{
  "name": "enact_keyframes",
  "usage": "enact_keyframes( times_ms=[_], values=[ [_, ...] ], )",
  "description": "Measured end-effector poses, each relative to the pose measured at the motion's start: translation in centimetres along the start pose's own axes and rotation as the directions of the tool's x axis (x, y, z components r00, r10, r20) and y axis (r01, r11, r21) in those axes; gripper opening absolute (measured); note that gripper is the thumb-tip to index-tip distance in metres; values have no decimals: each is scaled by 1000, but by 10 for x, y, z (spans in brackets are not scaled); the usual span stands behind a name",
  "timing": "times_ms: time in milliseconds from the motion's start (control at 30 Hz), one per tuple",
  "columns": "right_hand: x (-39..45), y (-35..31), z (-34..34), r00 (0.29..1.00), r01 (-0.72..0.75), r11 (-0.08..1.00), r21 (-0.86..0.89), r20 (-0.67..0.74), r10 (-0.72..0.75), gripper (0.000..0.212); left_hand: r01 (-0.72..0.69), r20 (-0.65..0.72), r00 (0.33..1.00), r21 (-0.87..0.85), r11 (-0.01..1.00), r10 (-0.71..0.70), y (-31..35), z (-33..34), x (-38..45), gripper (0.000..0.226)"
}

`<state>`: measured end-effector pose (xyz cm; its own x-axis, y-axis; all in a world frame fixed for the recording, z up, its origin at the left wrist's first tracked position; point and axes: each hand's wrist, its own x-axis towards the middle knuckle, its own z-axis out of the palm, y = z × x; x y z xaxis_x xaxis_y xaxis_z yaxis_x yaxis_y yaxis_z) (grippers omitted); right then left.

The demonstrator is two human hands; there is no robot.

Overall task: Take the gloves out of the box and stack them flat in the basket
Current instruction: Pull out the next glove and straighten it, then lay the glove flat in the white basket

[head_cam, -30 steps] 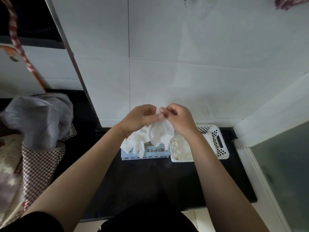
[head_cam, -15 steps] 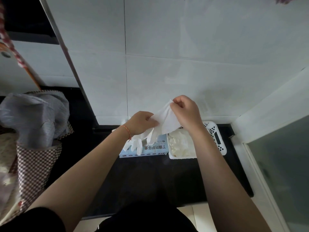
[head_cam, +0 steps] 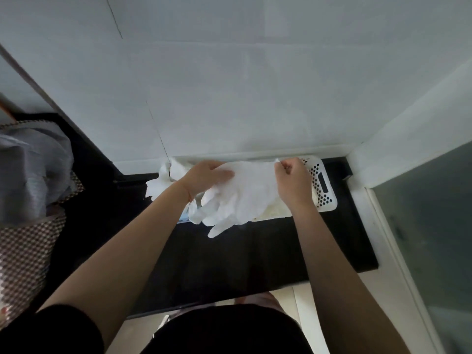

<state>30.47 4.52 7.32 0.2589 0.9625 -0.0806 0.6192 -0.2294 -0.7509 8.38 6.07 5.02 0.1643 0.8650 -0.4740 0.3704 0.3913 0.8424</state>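
Note:
A white glove (head_cam: 245, 198) is stretched out between my two hands above the basket and box, its fingers hanging toward me. My left hand (head_cam: 204, 178) holds its left edge, fingers laid along it. My right hand (head_cam: 291, 180) pinches the cuff at the right. The white perforated basket (head_cam: 323, 185) sits against the wall, with pale gloves (head_cam: 270, 213) lying in it, mostly hidden. The blue glove box (head_cam: 182, 218) is almost wholly hidden under my left wrist; more white gloves (head_cam: 159, 185) spill from it to the left.
The black counter (head_cam: 229, 264) runs from the wall to the near edge. A checkered bag with grey plastic (head_cam: 30, 169) stands at the left. A white wall corner and frosted glass panel (head_cam: 429, 213) close in the right side.
The glove has been pulled wide and flat between the hands and lowered over the basket. My right hand moved right, my left hand rose beside it. The camera tilted down.

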Motion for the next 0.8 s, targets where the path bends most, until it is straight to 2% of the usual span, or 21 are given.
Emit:
enact_keyframes(
  times_ms=[67,267,533,667,800],
  values=[
    [3,28,3,999,-19,993,-119,26,22,20,36,-41,999,86,996,-32,-3,18,14,33],
    [25,84,-9,998,-1,938,-346,52,21,26,49,-105,994,206,977,-28,15,69,50,20],
    [59,117,-25,996,71,872,-484,79,-37,25,90,-221,975,307,947,-21,28,106,84,17],
    [78,128,-31,988,124,814,-568,151,-46,29,85,-286,954,536,840,86,26,124,96,19],
    [89,136,-30,971,189,740,-646,237,-42,30,87,-336,898,769,634,285,16,138,96,26]
  ],
)
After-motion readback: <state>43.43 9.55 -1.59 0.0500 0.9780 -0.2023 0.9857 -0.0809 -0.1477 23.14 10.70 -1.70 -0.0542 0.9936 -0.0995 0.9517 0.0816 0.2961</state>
